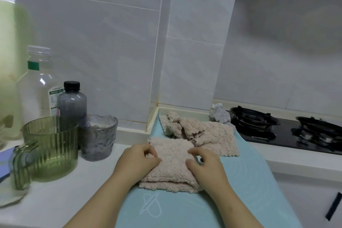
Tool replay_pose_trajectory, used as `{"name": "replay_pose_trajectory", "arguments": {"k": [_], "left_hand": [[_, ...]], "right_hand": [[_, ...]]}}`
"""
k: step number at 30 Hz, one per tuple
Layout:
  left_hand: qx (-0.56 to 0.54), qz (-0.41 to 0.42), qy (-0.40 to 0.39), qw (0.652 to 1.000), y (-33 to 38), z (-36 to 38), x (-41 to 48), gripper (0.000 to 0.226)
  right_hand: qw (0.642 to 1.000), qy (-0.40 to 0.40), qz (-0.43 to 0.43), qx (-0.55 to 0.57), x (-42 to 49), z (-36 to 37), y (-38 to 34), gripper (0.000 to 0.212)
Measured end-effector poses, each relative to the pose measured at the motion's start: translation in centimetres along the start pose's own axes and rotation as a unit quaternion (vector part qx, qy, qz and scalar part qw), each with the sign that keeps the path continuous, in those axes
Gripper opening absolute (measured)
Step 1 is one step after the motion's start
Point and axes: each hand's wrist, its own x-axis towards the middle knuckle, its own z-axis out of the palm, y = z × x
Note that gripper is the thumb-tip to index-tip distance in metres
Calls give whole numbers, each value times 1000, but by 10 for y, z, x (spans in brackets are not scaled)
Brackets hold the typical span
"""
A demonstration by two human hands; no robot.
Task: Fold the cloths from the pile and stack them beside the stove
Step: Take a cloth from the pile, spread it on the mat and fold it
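A folded pink fluffy cloth (172, 164) lies on the light blue mat (246, 187) in front of me. My left hand (137, 164) rests on its left side with fingers curled, pinching the fabric. My right hand (205, 166) rests on its right side, fingers also curled into the pile. Behind it a heap of loose pink cloths (196, 131) lies crumpled on the mat. A crumpled grey-white cloth (221, 114) sits by the wall next to the black gas stove (288, 131).
On the white counter to the left stand a green ribbed jug (50, 146), a grey textured cup (98, 137), a dark bottle (72, 102) and a clear bottle (38, 81). Tiled wall rises behind. The counter's front edge runs at the right.
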Motion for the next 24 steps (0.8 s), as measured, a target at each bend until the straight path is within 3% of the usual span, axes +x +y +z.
{"name": "replay_pose_trajectory", "arguments": {"k": [2,4,5,7,10,12,20,24], "left_hand": [[47,18,49,998,3,0,-2,7],[26,86,69,994,4,0,-2,23],[14,130,44,990,5,1,-1,38],[54,183,-40,981,7,9,1,49],[191,139,-146,961,3,19,2,48],[231,110,-165,952,3,21,1,49],[271,83,-159,946,11,21,-6,50],[253,80,-140,954,9,20,-10,49]], "right_hand": [[999,39,-5,-4,-3,-3,-3,25],[992,111,-52,24,-8,-8,-13,31],[989,120,-85,26,-10,-8,-17,40],[992,47,-118,-24,-10,-3,-25,55],[979,-115,-72,-152,-5,5,-22,50],[972,-153,-42,-174,-4,7,-19,51],[966,-191,4,-173,-2,7,-18,52],[982,-135,-6,-131,-9,4,-18,42]]}}
